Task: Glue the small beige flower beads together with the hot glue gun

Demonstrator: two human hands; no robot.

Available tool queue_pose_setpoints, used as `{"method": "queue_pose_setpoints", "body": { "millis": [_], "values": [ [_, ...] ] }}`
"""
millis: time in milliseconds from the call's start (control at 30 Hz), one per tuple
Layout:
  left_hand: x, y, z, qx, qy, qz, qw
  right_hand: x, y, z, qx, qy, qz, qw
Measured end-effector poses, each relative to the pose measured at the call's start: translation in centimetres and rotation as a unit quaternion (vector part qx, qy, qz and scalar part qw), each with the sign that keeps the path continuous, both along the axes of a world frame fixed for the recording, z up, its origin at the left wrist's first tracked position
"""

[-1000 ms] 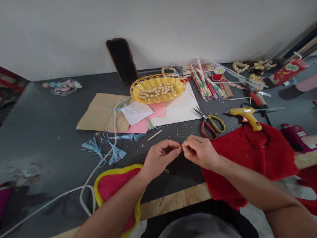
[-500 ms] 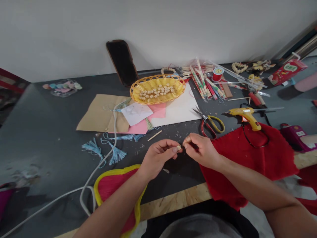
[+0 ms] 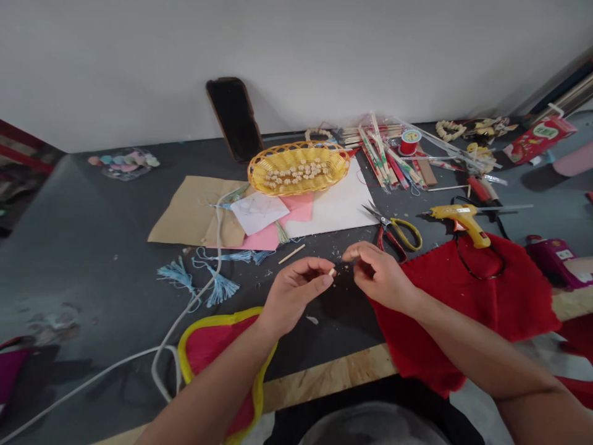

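Between the thumb and index finger of my left hand (image 3: 299, 287) is a small cream-coloured bead-like piece (image 3: 332, 272). My right hand (image 3: 382, 275) hovers just to the right of it, thumb and fingers apart, with nothing visible in them. Small crumbs lie on the dark table (image 3: 319, 346) under both hands. Beyond them stands a yellow woven basket (image 3: 299, 185) with several small cream flower-shaped pieces (image 3: 296, 173) in it. Scissors with red and yellow handles (image 3: 393, 228) lie behind my right hand. A short wooden stick (image 3: 291, 253) rests behind my left hand.
A yellow glue gun (image 3: 458, 216) and red cloth (image 3: 463, 290) are at the right. Blue tassels (image 3: 222, 287), a white cable (image 3: 185, 309) and a yellow-edged red pad (image 3: 208, 346) lie left. A phone (image 3: 235, 120) leans on the wall; a red thread spool (image 3: 409, 142) stands behind.
My right hand has drawn slightly away from the piece and its pinched fingers have parted. My left hand keeps hold of the piece, which now shows at a different angle. The view has shifted slightly.
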State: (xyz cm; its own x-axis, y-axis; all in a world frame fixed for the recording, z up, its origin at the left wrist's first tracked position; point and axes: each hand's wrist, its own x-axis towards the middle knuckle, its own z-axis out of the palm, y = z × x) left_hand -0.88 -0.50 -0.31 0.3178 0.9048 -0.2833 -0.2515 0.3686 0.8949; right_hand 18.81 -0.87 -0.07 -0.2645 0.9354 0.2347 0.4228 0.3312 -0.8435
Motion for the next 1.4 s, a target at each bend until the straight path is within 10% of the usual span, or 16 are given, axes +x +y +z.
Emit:
{"method": "queue_pose_setpoints", "body": {
  "millis": [433, 667, 967, 1133, 1400],
  "values": [
    [0.1, -0.6, -0.1, 0.253, 0.256, -0.048, 0.932, -0.8, -0.5, 0.7, -0.214, 0.085, 0.03, 0.973],
    [0.0, -0.6, -0.3, 0.228, 0.244, -0.046, 0.941, -0.6, -0.2, 0.3, -0.276, 0.161, 0.044, 0.946],
    [-0.8, 0.0, 0.4, 0.296, 0.306, 0.041, 0.904, 0.1, 0.4, 1.8, -0.175, 0.117, 0.02, 0.977],
    [-1.4, 0.2, 0.5, 0.361, 0.315, 0.055, 0.876, 1.4, 6.3, 4.9, 0.027, -0.096, 0.024, 0.995],
    [-1.7, 0.4, 0.2, 0.389, 0.304, 0.057, 0.868, -0.5, 20.3, 6.1, 0.114, -0.438, -0.017, 0.892]
  ]
}}
